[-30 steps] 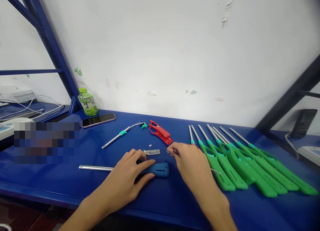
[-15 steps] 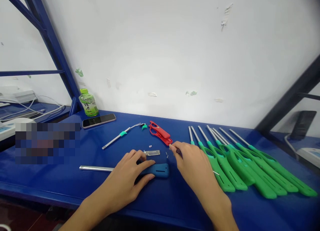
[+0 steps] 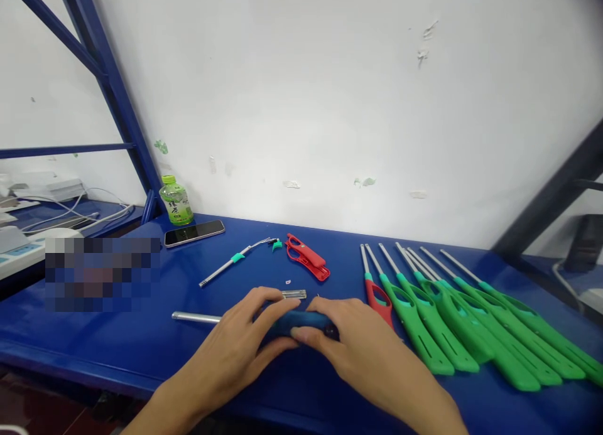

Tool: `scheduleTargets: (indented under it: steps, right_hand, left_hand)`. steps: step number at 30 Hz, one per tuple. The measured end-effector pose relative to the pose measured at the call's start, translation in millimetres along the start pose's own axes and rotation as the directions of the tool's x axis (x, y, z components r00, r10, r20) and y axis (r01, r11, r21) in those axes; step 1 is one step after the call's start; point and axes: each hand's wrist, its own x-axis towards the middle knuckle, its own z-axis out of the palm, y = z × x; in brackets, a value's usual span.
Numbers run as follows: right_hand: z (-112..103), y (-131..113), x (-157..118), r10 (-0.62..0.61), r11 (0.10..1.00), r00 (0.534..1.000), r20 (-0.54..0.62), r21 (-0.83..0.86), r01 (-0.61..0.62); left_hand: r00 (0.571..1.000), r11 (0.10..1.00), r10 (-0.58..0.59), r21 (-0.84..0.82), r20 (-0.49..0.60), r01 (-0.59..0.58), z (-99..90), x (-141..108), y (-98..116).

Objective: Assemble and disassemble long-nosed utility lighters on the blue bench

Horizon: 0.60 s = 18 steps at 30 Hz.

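Note:
A blue long-necked lighter [image 3: 282, 324] lies sideways low over the table, its metal tube pointing left. My left hand [image 3: 242, 334] is closed around its middle. The fingers and thumb of my right hand [image 3: 355, 334] pinch the handle's right end. A dark rounded tool end [image 3: 332, 331], seemingly of a screwdriver, shows inside my right hand; the rest is hidden. Just behind my fingers is a clear plastic fuel tank [image 3: 295, 294]. Farther back lie red lighter casing halves [image 3: 307, 258] and a loose metal tube [image 3: 221, 268] with a green piece and wires.
Several green lighters [image 3: 438, 322] lie in a row on the right, with a red-handled lighter [image 3: 378, 300] at its left end. A phone [image 3: 195, 233] and a green tea bottle [image 3: 176, 201] stand at the back left. A wall closes off the blue table's [image 3: 264, 397] far side.
My right hand has moved left and down from beside the red casing onto the blue lighter's handle end. My left hand keeps its hold. The view has shifted slightly.

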Motion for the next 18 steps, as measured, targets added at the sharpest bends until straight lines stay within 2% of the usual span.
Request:
scheduleTargets:
  steps: [2, 4, 9, 11, 14, 18]
  right_hand:
    - [-8.1, 4.5, -4.9, 0.005, 1.000, 0.999, -0.053, -0.008, -0.005]
    - [-16.6, 9.7, -11.2, 0.024, 0.999, 0.995, -0.097, -0.021, -0.026]
    - [-33.0, 15.5, -26.2, 0.005, 0.999, 0.998, -0.058, -0.040, -0.007]
    - [-34.9, 17.9, -30.0, -0.012, 0.997, 0.998, -0.060, -0.077, 0.008]
    - [-33.7, 25.7, -34.3, -0.051, 0.988, 0.988, -0.144, -0.150, 0.029]
    - [-33.7, 36.4, -40.0, -0.151, 0.967, 0.960, -0.235, -0.236, 0.095]
  left_hand:
    - [1.000, 0.997, -0.001, 0.077, -0.021, 0.002, -7.4, 2.5, -3.3]
    - [1.000, 0.989, 0.003, 0.150, 0.007, -0.004, -14.9, 4.1, -7.6]
    - [0.970, 0.966, -0.055, 0.259, 0.238, -0.009, -22.6, 6.4, -6.3]
    - [0.942, 0.968, -0.097, 0.250, 0.320, 0.015, -22.0, 6.6, 1.3]
    - [0.875, 0.981, -0.152, 0.180, 0.460, 0.076, -22.9, 2.9, 14.7]
    - [0.826, 0.974, -0.212, 0.045, 0.522, 0.222, -31.7, -5.2, 25.8]
